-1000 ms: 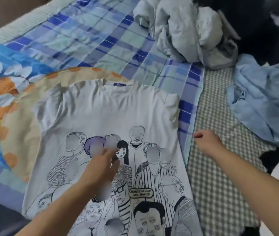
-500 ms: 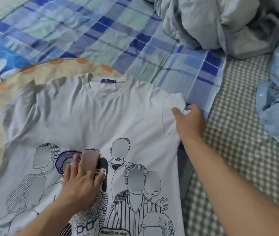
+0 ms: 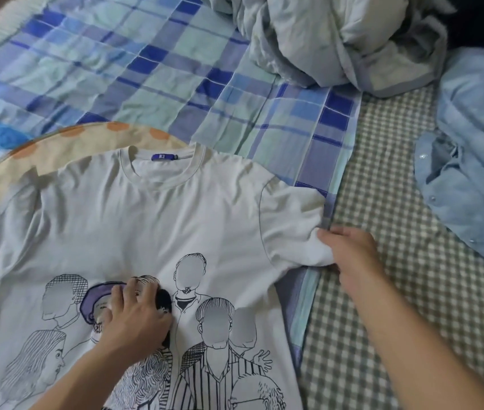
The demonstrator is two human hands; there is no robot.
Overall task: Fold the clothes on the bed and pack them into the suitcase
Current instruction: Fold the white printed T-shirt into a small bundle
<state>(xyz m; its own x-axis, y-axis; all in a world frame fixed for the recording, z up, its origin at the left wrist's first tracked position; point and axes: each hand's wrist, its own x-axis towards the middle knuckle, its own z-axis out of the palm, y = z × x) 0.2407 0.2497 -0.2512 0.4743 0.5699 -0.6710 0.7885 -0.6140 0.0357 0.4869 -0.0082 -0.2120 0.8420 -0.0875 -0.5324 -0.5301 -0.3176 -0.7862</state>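
Observation:
A white T-shirt with a black line drawing of several people lies face up on the bed, collar toward the far side. My left hand rests flat on the print at the chest, fingers spread. My right hand grips the end of the shirt's right sleeve, which is stretched out sideways over the edge of the blue plaid sheet. No suitcase is in view.
A blue plaid sheet covers the far bed. A crumpled grey garment lies at the back, a light blue button shirt at the right on the green checked cover. A cartoon-print cloth lies at the left.
My right hand went from beside the shirt to its right sleeve, took hold of it and pulled it outward. My left hand settled flat on the print.

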